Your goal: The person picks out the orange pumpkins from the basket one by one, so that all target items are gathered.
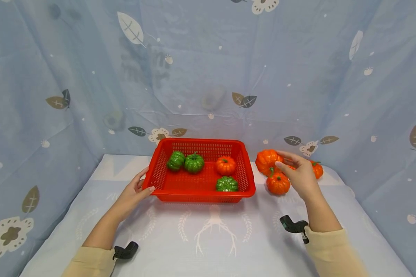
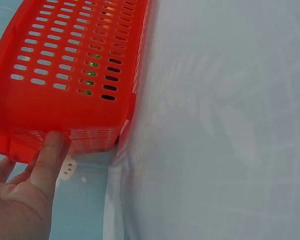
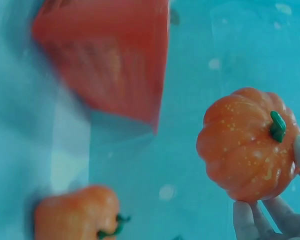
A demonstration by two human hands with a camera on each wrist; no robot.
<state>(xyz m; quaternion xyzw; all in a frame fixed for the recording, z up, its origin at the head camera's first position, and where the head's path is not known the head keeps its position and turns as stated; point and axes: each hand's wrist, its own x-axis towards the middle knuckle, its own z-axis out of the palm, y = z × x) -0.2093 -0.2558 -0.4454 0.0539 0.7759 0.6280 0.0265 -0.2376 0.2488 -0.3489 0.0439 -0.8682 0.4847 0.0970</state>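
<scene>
At its front-left corner, my left hand (image 1: 133,195) holds the red plastic basket (image 1: 194,197), its thumb at the front rim and its fingers along the left side. A ribbed orange pumpkin (image 1: 267,162) with a green stem (image 3: 277,126) is gripped between thumb and fingers of my right hand (image 1: 301,176), to the right of the basket. In the right wrist view this pumpkin is beyond the basket's blurred corner. Inside the basket are green pumpkins (image 1: 194,163), two at the back left and one at the front right, and one orange pumpkin (image 1: 225,165).
A smaller orange pumpkin (image 1: 278,184) sits on the table just below the held one. Farther right, another orange pumpkin (image 1: 317,170) shows past my right hand. A pale patterned cloth (image 1: 215,238) covers the table, and blue curtains (image 1: 201,69) hang behind and at both sides.
</scene>
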